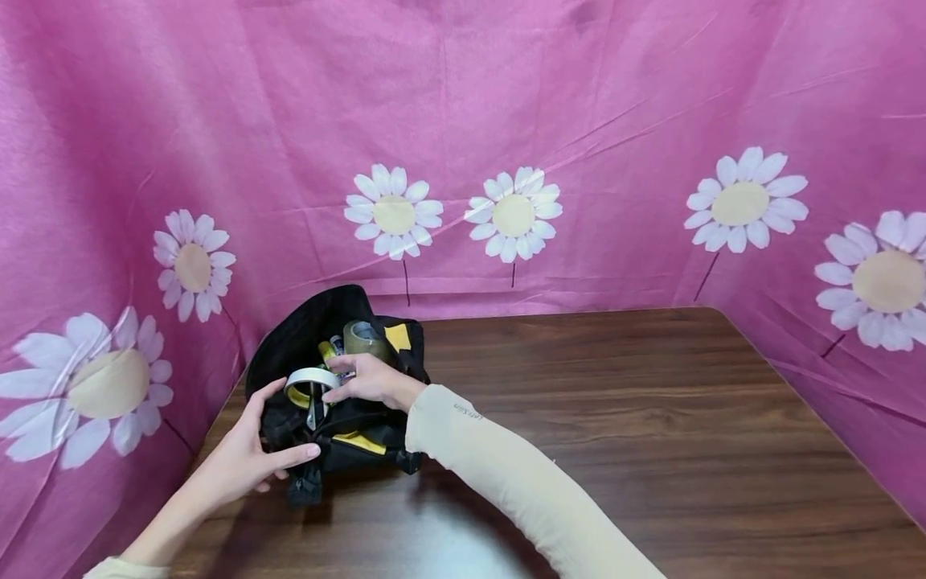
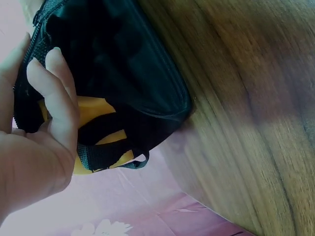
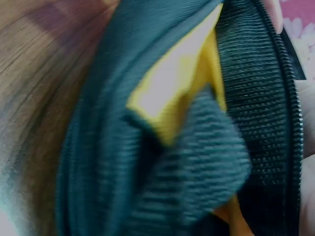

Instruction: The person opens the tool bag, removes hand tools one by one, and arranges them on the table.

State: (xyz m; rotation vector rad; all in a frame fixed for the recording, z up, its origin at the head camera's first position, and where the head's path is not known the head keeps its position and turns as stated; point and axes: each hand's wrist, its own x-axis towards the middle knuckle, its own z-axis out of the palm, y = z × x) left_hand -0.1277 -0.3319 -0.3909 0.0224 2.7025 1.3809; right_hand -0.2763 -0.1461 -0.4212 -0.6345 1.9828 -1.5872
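Observation:
A black tool bag (image 1: 347,458) with yellow panels stands with its top unzipped. My left hand (image 1: 249,446) holds the bag's left end, thumb toward the front and fingers along the side; in the left wrist view, bent fingers (image 2: 56,93) lie against its black and yellow fabric. Reaching into the opening from the right, my right hand (image 1: 369,379) pinches the right edge of a white tape roll (image 1: 313,375) between thumb and fingers. Below the roll shows a silvery metal tool (image 1: 313,416). A brown packing tape roll (image 1: 364,339) sits behind the right hand, beside a yellow tube-like item (image 1: 326,351).
The bag rests at the left end of a brown wooden table (image 1: 615,418). Pink cloth (image 1: 463,96) with white daisies hangs behind and on both sides. A loose strap (image 3: 197,162) and the zipper edge (image 3: 294,103) show close up in the right wrist view.

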